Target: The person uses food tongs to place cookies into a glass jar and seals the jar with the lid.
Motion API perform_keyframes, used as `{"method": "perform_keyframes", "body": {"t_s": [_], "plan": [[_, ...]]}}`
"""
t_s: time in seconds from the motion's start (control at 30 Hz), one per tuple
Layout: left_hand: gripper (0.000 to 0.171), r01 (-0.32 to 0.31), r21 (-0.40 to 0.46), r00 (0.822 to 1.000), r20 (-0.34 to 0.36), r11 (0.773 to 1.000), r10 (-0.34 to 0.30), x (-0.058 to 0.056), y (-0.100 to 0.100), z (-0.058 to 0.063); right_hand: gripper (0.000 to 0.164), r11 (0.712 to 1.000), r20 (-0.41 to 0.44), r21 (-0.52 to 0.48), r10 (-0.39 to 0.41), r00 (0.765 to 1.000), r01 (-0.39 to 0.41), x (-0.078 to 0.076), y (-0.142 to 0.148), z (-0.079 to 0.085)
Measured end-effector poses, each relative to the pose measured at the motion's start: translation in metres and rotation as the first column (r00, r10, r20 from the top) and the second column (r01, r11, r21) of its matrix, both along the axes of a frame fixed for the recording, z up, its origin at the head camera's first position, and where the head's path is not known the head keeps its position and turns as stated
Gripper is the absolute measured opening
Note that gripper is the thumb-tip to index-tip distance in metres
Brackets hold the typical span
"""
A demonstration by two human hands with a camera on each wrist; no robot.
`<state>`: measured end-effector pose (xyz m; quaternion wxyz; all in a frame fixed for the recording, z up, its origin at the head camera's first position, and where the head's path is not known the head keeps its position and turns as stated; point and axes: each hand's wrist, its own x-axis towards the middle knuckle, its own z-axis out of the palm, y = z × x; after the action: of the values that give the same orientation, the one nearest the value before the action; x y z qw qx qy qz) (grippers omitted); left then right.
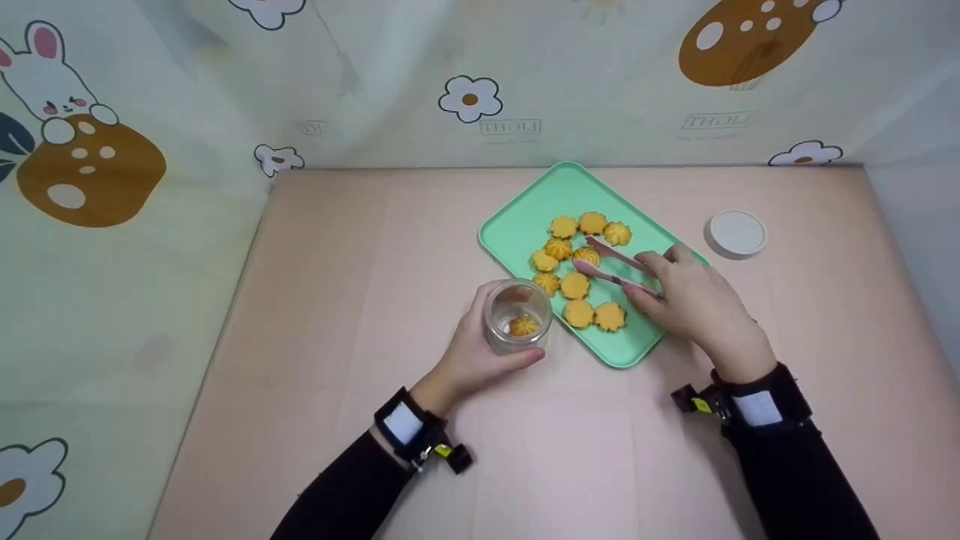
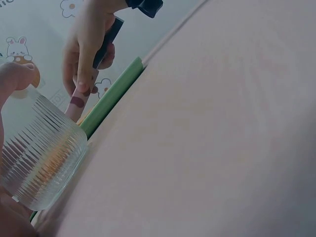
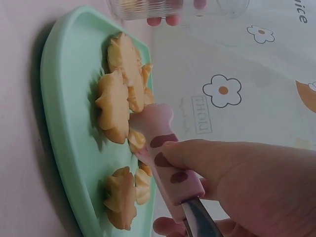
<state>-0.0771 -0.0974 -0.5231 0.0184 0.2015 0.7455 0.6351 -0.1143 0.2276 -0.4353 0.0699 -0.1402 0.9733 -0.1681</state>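
Note:
My left hand [image 1: 480,341] grips a clear ribbed glass jar [image 1: 517,315] beside the tray's near-left edge. One yellow flower-shaped cookie [image 1: 523,325] lies at the bottom of the jar. In my right hand [image 1: 701,307] is a pair of pink tongs [image 3: 170,163] with dark spots and a metal part, pinched between thumb and fingers. The tong tips straddle a swirled cookie [image 1: 586,257] on the green tray [image 1: 637,349]. Around it lie several more cookies [image 1: 575,285], in a loose curve. The right wrist view shows the tong ends down among the cookies.
A round white lid [image 1: 736,234] lies on the table right of the tray. A patterned sheet [image 1: 375,97] with flowers and rabbits rises behind the table [image 1: 337,285] and along its left side.

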Motion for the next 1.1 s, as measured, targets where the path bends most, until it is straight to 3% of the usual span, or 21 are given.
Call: {"method": "perform_keyframes", "body": {"t_s": [0.4, 0.83, 1.1], "plan": [[0.096, 0.004, -0.002, 1.0, 0.009, 1.0, -0.004, -0.001, 0.0, 0.0, 0.04, 0.999, -0.046, 0.01, 0.05, 0.998, -0.05, -0.005, -0.002, -0.001], [0.095, 0.0, -0.005, 1.0, 0.002, 1.0, 0.0, -0.001, 0.001, 0.001, 0.036, 0.999, 0.014, -0.039, -0.026, 1.0, 0.026, -0.002, -0.002, 0.005], [0.096, 0.0, -0.012, 1.0, 0.011, 1.0, 0.001, 0.0, 0.0, 0.001, 0.046, 0.996, 0.01, -0.068, -0.064, 0.998, 0.064, -0.001, 0.001, 0.011]]}}
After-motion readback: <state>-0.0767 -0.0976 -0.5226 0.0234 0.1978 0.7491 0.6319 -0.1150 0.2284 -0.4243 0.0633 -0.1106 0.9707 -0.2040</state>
